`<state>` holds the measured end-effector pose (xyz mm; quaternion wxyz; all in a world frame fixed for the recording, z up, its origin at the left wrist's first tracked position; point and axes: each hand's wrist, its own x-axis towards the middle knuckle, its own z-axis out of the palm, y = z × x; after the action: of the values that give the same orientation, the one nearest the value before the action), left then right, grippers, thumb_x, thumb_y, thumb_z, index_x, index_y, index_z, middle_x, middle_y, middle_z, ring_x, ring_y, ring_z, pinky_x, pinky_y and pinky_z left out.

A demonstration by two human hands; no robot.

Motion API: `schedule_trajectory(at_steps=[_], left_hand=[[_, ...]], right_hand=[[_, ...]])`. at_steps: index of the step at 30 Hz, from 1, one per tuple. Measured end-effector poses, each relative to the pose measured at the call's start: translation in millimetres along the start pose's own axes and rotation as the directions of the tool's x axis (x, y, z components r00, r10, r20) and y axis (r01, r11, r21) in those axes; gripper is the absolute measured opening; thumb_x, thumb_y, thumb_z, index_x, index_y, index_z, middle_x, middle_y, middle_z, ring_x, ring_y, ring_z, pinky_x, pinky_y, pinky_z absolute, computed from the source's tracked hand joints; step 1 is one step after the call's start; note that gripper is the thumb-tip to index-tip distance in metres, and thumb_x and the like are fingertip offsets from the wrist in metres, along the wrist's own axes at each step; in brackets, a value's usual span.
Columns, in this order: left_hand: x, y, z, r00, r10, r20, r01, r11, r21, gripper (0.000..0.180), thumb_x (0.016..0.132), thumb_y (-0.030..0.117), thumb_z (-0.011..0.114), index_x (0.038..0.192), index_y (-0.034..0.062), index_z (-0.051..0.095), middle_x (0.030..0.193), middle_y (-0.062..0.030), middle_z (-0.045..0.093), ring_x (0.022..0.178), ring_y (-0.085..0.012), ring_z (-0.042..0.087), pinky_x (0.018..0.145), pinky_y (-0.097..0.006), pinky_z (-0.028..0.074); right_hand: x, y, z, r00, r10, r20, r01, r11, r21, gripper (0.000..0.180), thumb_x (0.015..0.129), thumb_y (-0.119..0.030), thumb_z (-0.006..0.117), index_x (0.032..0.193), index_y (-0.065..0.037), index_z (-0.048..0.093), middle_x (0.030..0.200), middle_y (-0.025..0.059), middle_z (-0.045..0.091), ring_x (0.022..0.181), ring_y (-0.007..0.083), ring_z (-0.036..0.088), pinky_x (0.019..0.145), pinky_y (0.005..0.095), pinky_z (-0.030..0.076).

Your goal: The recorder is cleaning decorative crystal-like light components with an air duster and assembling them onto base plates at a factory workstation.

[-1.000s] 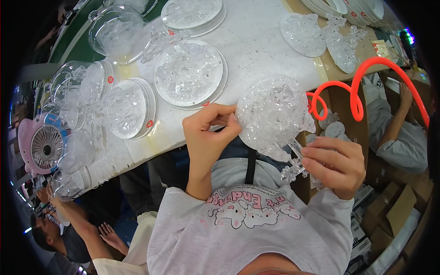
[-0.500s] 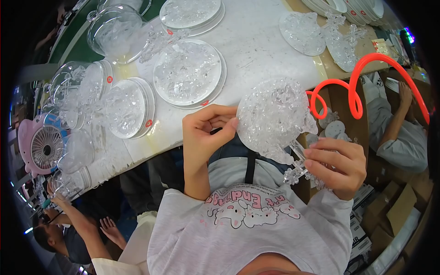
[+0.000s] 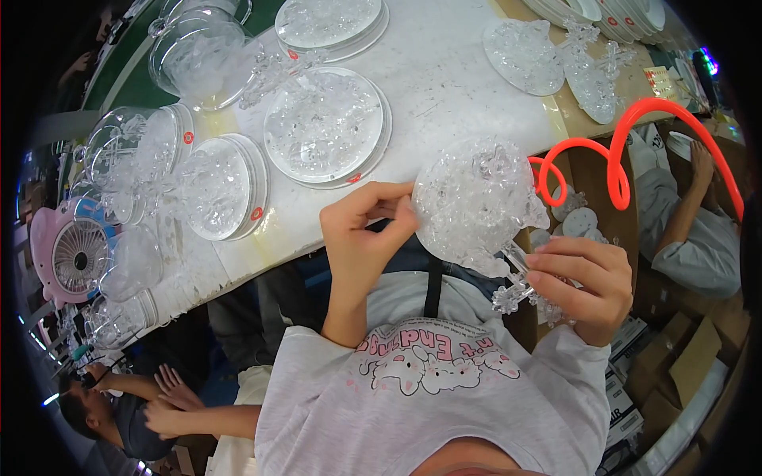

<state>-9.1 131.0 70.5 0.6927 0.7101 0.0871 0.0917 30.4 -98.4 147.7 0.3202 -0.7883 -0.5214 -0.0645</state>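
A clear plastic disc (image 3: 475, 202) with a bumpy, glittering surface is tilted up in front of my chest. My left hand (image 3: 367, 218) pinches its left rim between thumb and fingers. At its lower right, my right hand (image 3: 586, 278) is closed around a clear stem-like plastic piece (image 3: 517, 274) with small flower-shaped parts. That piece lies against the disc's lower edge; whether the two are one moulding I cannot tell. My fingers hide part of it.
White-rimmed discs with clear textured tops (image 3: 324, 123) and clear domes (image 3: 198, 55) stand on the white table (image 3: 429, 95). More clear pieces (image 3: 524, 55) lie at far right. A red coiled hose (image 3: 619, 166) hangs beside the disc. At left are a pink fan (image 3: 70, 252) and a co-worker (image 3: 119, 412); cardboard boxes (image 3: 690, 365) stand right.
The disc and my left hand have shifted very slightly right, with both grips kept. The red hose sways a little lower. At lower left, people's arms have moved.
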Motion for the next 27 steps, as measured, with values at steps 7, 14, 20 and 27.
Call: schedule_trajectory(at_steps=[7, 14, 20, 27], left_hand=[[2, -7, -4, 0.973, -0.108, 0.205, 0.19, 0.879, -0.438, 0.027, 0.076, -0.01, 0.052, 0.103, -0.0119, 0.053, 0.085, -0.0108, 0.062, 0.077, -0.0094, 0.057, 0.069, -0.019, 0.044], [4, -7, 1, 0.977, -0.081, 0.196, 0.161, 0.885, -0.437, 0.031, 0.069, -0.015, 0.052, 0.101, -0.0105, 0.053, 0.088, -0.0091, 0.059, 0.082, -0.0109, 0.057, 0.072, -0.02, 0.044], [4, -8, 1, 0.978, -0.058, 0.199, 0.139, 0.894, -0.425, 0.03, 0.068, -0.014, 0.053, 0.097, -0.0101, 0.054, 0.086, -0.007, 0.057, 0.079, -0.0098, 0.056, 0.071, -0.02, 0.044], [0, -10, 9, 0.999, -0.054, 0.001, 0.052, 0.968, -0.247, 0.011, 0.073, -0.007, 0.056, 0.084, -0.0077, 0.057, 0.072, -0.0034, 0.057, 0.068, -0.0065, 0.054, 0.064, -0.019, 0.044]], right_hand=[[0, -3, 0, 0.997, 0.067, -0.04, -0.068, 0.998, -0.01, 0.023, 0.056, -0.002, 0.063, 0.079, -0.004, 0.06, 0.077, 0.0082, 0.06, 0.066, 0.0218, 0.059, 0.05, 0.0268, 0.05], [-1, -2, 2, 0.998, 0.052, -0.046, -0.055, 0.997, -0.056, 0.023, 0.056, -0.002, 0.064, 0.078, -0.004, 0.06, 0.076, 0.0071, 0.06, 0.066, 0.0209, 0.059, 0.049, 0.0262, 0.05], [-2, -3, 3, 0.997, 0.051, -0.054, -0.054, 0.997, -0.063, 0.022, 0.055, -0.002, 0.064, 0.077, -0.005, 0.06, 0.076, 0.0064, 0.06, 0.065, 0.0203, 0.059, 0.048, 0.0258, 0.049], [-1, -1, 4, 0.999, 0.023, -0.032, -0.023, 1.0, 0.006, 0.022, 0.056, -0.003, 0.064, 0.078, -0.004, 0.059, 0.077, 0.0077, 0.06, 0.066, 0.0204, 0.059, 0.047, 0.0259, 0.049]])
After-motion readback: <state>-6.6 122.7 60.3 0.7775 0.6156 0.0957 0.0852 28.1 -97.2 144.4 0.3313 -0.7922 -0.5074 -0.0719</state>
